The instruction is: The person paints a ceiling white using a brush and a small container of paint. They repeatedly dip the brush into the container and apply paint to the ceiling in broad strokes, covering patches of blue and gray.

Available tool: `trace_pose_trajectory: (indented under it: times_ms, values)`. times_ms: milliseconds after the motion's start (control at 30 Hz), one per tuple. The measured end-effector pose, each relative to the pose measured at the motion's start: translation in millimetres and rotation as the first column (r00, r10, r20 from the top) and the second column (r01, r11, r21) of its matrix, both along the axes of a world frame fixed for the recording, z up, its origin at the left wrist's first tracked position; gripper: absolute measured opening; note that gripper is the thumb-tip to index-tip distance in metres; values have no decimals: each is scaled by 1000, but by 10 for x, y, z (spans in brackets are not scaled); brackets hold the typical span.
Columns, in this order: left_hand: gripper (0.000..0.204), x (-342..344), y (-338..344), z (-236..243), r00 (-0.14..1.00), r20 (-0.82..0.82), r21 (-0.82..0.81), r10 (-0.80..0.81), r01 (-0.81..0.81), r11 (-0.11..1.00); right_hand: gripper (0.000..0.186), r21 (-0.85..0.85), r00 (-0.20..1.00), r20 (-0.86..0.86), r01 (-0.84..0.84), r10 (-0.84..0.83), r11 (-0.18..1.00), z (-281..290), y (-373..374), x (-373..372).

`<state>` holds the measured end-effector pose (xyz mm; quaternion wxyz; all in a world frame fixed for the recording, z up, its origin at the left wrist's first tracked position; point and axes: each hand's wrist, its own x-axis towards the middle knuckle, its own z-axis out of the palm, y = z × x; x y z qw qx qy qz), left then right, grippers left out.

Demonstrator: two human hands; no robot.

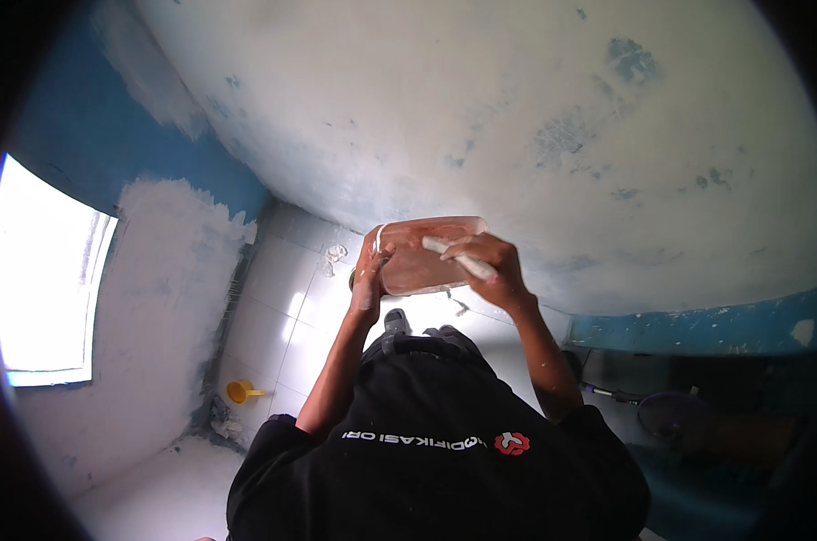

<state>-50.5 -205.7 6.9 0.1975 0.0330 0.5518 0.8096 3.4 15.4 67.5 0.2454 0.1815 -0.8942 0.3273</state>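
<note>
A shallow reddish-brown, see-through plastic tub with rounded corners is held in front of my body. My left hand grips its left end, beside a white band, with the thumb over the rim. Above the tub's right part, my right hand is closed around a thick, white-smeared stick-shaped tool. One end of that tool points left over the tub; I cannot make out whether it has bristles. Something green and rounded shows just behind my left hand, mostly hidden.
Ahead rises a patchy white-coated wall with blue showing through. A bright window is at left. On the white tile floor are a yellow dipper and clear crumpled plastic. A purple round object stands in shadow at right.
</note>
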Motion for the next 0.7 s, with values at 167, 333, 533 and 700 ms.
trace_pose_trajectory:
  times_ms: [167,333,533,700]
  values:
    - [68,105,80,-56,999,43,5,-20,19,1000,22,-64,987,67,-143,148,988,-131,-138,185]
    - [75,302,204,-63,994,98,-50,-42,47,998,20,1,992,-32,-122,121,993,186,258,322]
    - [69,533,436,-45,991,74,40,-114,112,993,22,-197,915,286,-235,285,952,174,449,564]
    - [58,707,692,-139,980,2,-15,-197,197,980,20,62,936,309,-196,168,979,34,568,664]
